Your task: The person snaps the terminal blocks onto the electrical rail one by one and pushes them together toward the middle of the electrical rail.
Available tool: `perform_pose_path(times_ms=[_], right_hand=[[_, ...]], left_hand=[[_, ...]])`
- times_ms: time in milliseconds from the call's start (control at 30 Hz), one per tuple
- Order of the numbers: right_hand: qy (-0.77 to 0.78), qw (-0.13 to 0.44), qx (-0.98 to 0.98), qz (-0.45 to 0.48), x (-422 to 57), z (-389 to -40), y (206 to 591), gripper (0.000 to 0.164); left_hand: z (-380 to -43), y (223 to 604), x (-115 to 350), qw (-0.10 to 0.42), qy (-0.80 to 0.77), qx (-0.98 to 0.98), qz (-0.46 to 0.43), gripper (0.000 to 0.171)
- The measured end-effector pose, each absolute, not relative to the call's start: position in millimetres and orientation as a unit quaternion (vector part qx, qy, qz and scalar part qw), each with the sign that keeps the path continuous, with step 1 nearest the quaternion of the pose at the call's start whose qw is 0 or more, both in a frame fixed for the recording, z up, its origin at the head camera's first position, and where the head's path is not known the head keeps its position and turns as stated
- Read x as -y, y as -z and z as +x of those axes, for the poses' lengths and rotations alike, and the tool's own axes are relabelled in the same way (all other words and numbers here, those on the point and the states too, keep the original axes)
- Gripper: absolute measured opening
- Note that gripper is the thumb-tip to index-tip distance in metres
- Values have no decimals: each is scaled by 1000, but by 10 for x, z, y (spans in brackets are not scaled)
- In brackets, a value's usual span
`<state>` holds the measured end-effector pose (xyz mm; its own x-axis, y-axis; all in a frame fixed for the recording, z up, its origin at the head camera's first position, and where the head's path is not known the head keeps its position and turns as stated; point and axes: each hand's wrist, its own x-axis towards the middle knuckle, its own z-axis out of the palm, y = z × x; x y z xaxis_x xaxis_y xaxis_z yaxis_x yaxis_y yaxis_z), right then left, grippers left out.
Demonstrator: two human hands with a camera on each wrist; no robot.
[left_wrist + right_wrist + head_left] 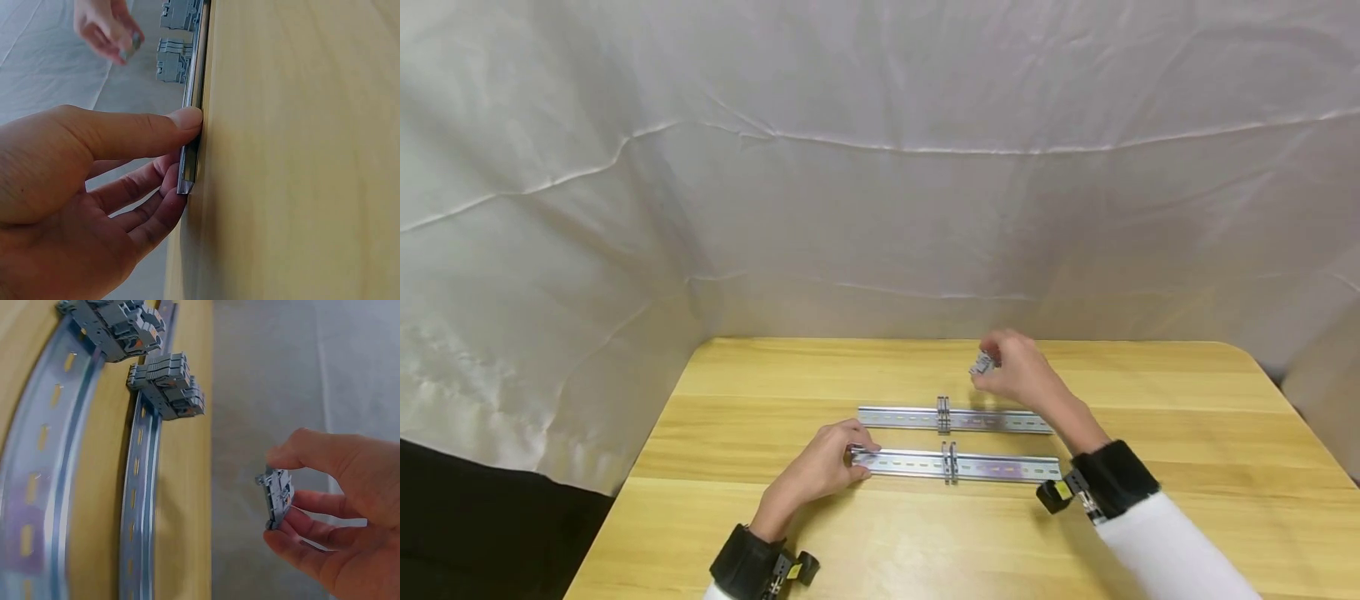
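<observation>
My left hand (pixel 827 458) grips the left end of the nearer slotted metal DIN rail (pixel 910 463), thumb on the near edge and fingers on the far side. Above the table, behind the farther DIN rail (pixel 992 421), my right hand (pixel 1018 367) pinches a grey terminal block (pixel 279 497) between thumb and fingertips. Grey terminal blocks (pixel 115 328) sit near the middle of the nearer rail, with a narrow gap between them. A tighter group of blocks (pixel 165 387) stands upright on the farther rail.
Both rails lie roughly parallel on a wooden table (pixel 925 542). A pale fabric sheet (pixel 880 217) hangs behind the table and along its left side. Each wrist wears a black band with a small camera.
</observation>
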<state>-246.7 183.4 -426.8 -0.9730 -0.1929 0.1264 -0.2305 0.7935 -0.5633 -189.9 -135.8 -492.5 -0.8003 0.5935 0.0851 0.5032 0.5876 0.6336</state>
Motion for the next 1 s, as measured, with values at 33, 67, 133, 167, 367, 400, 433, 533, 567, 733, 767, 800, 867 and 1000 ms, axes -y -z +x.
perform_pose_path(times_ms=[33,67,133,167,367,400,433,533,567,733,767,800,867,1000], right_hand=[[-302,34,946,111,-1881,-2419,4276,52],[-303,37,945,114,-1925,-2368,4284,52],[-312,45,941,121,-2008,-2266,4315,52],[-315,52,939,127,-2049,-2217,4336,52],[-331,76,930,139,-2273,-1908,4476,48],[-334,78,929,139,-2305,-1866,4502,47],[-336,79,928,140,-2334,-1828,4530,46],[-342,85,924,145,-2416,-1744,4616,46],[-344,85,923,147,-2441,-1722,4647,46],[-355,78,920,149,-2561,-1613,4774,47],[-359,76,918,148,-2586,-1595,4794,48],[-363,75,916,150,-2608,-1579,4811,48],[-371,73,912,158,-2648,-1557,4839,49],[-391,59,902,172,-2698,-1548,4869,48]], left_hand=[[-1902,4923,1359,68,-333,-889,308,31],[-1905,4922,1360,67,-333,-889,307,31],[-1907,4923,1361,67,-334,-889,307,31],[-1909,4924,1361,66,-334,-888,307,31],[-1932,4942,1359,67,-332,-888,313,31],[-1937,4944,1358,67,-331,-888,313,31],[-1943,4945,1358,67,-331,-888,313,31],[-1954,4948,1352,65,-331,-888,314,31],[-1953,4950,1350,65,-332,-887,313,31],[-1935,4967,1349,68,-333,-886,316,31],[-1934,4971,1347,67,-333,-886,317,31],[-1935,4974,1346,66,-332,-885,319,31],[-1935,4978,1344,66,-334,-884,320,30],[-1935,4978,1350,66,-341,-882,320,31]])
